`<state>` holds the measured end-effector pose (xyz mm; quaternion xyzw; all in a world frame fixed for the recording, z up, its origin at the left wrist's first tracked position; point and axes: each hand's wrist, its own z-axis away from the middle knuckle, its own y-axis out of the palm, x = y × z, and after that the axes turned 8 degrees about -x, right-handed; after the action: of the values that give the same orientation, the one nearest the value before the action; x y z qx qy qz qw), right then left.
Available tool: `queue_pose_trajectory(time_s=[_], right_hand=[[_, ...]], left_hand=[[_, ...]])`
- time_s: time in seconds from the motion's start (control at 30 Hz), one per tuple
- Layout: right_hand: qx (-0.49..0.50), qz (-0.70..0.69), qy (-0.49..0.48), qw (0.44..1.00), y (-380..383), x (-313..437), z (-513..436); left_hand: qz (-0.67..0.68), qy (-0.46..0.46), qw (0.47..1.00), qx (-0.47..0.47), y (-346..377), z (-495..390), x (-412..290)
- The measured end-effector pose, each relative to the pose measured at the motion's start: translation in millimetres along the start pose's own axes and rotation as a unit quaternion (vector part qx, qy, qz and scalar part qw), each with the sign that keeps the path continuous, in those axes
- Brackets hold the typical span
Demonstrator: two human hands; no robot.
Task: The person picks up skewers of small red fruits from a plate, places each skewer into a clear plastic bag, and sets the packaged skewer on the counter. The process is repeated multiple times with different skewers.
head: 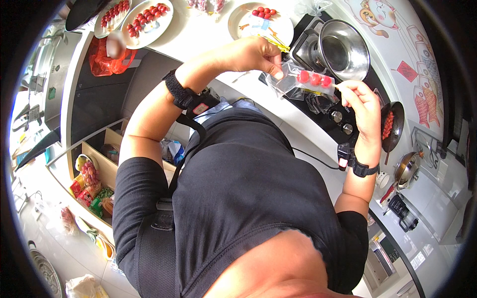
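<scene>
A clear plastic bag (pixel 287 80) is stretched between my two hands above the counter's front edge. Inside it lies a skewer of three red fruits (pixel 315 79), roughly level. My left hand (pixel 257 57) pinches the bag's loose end between thumb and fingers. At the other end, my right hand (pixel 359 102) grips the skewer's stick (pixel 336 86), where the bag also ends; whether it pinches the film too, I cannot tell. Just beyond my left hand, a white plate (pixel 236 22) bears more red fruit skewers (pixel 264 13) and yellow twist ties (pixel 279 44).
A steel bowl (pixel 344 48) sits on the black gas hob (pixel 328 115), with crumpled clear film (pixel 318 102) near its knobs (pixel 336 116). Skewer-laden oval plates (pixel 164 31) stand far left. A dark pan (pixel 398 123) holds red fruit at right. Below left, a drawer (pixel 87 212) stands open.
</scene>
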<state>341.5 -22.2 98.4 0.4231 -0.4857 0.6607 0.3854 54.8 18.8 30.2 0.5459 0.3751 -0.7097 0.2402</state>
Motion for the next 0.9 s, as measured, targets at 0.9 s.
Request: queue_pose_trajectory(time_s=[0.9], right_hand=[[0.054,-0.151,0.111,0.981,-5.7,-32.3,-12.6]], left_hand=[[0.041,0.067,0.996,-0.049,-4.7,-0.3,6.2]])
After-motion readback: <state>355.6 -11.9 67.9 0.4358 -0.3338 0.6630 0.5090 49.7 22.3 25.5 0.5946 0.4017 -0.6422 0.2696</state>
